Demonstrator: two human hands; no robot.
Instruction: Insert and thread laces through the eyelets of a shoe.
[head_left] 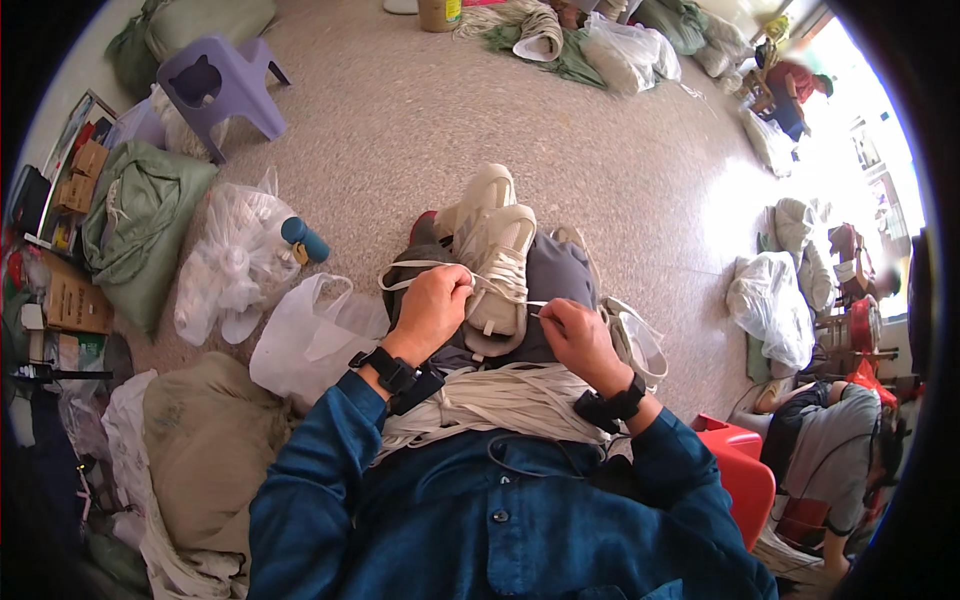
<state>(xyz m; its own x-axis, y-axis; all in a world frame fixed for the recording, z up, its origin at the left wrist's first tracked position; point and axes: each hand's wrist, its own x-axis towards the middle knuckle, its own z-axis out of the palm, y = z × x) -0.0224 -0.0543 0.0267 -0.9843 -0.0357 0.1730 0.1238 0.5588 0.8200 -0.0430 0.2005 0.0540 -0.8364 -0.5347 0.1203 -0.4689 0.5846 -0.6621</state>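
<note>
A beige sneaker (497,290) rests on my lap between my thighs, its tongue end toward me and laces crossing its upper. A second pale sneaker (487,190) lies just beyond it. My left hand (432,312), at the left side of the shoe, is closed in a pinch on a white shoelace that loops out to the left. My right hand (582,342), at the right side, pinches a lace end; a small dark bit shows at its fingertips, too small to name. A bundle of loose white shoelaces (480,405) lies across my lap, under my wrists.
Plastic bags (235,260), a blue bottle (304,239) and a green sack (145,225) sit on the left. A purple stool (225,90) stands farther off. To my right are a red stool (738,470), a white bag (770,305) and a bent-over person (830,455).
</note>
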